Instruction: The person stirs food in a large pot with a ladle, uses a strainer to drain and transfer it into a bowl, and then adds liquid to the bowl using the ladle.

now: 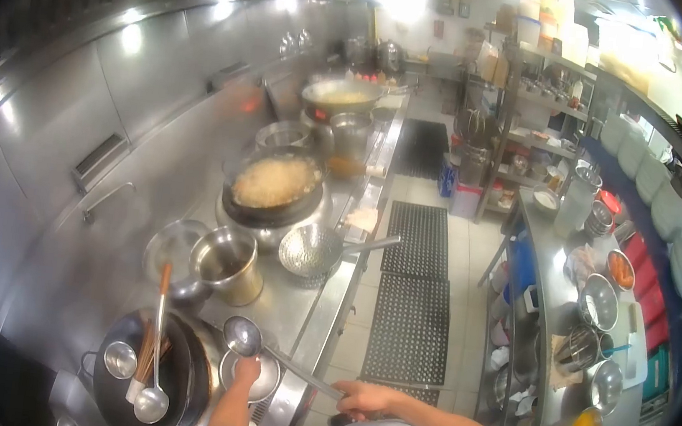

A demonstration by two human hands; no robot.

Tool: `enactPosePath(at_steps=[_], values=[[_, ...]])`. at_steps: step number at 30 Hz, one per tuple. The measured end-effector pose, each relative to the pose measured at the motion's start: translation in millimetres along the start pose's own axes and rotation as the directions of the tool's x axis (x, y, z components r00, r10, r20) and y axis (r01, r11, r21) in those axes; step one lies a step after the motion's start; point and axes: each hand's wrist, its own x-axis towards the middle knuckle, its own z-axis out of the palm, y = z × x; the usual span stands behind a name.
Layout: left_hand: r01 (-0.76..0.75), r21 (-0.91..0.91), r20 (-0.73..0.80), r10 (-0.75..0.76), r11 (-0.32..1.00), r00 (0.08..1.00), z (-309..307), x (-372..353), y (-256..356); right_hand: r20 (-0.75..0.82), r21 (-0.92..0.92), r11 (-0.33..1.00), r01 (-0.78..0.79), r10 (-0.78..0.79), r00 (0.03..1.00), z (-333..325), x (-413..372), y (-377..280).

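Note:
My right hand [362,400] is wrapped round the handle of a metal ladle [242,335]. The ladle's long handle slants up and left, so its bowl hangs above the counter edge of the stove. Just below the ladle's bowl, my left hand [246,368] is over a metal bowl [265,387], fingers curled in. What those fingers hold, if anything, is hidden. To the left lies a dark wok [106,392], with a second ladle [151,404], a small metal cup [121,360] and a bundle of thin brown sticks [147,351] in it.
Ahead, a wok of light brown food [277,182] steams on a burner. Nearer are a metal pot [227,263] and a perforated strainer [310,251], its handle over the counter edge. Black mats [408,326] cover the aisle. A steel table [551,321] with several bowls stands right.

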Motion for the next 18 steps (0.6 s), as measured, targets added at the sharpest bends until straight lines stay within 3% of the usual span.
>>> enactPosePath(at_steps=[1,3,6,9,12,15,18], values=[[-0.022,0.012,0.065,0.021,1.000,0.998,-7,-5,-2,0.042,-0.005,1.000,-0.008,0.008,0.999,0,-3,-7],[-0.049,0.230,0.015,0.047,0.972,0.999,-43,-62,44,0.048,-0.020,1.000,0.008,-0.007,0.999,-2,0,-7],[-0.082,0.132,-0.026,0.086,0.988,0.996,-20,-71,30,0.066,0.018,0.999,0.028,-0.029,0.997,-3,5,-1],[0.020,0.136,-0.082,-0.008,0.991,0.997,-10,-69,36,0.047,0.048,0.998,-0.034,0.032,0.998,7,0,-17],[-0.088,0.100,-0.183,0.105,0.991,0.977,32,-38,16,-0.012,0.050,0.996,-0.069,0.069,0.998,15,3,-23],[-0.008,-0.121,-0.328,-0.032,0.993,0.944,51,-19,18,0.037,0.053,0.997,-0.051,0.049,0.998,11,8,-15],[0.143,-0.252,-0.117,-0.177,0.957,0.977,26,-5,3,0.050,0.036,0.996,-0.086,0.084,0.995,15,2,-25]])
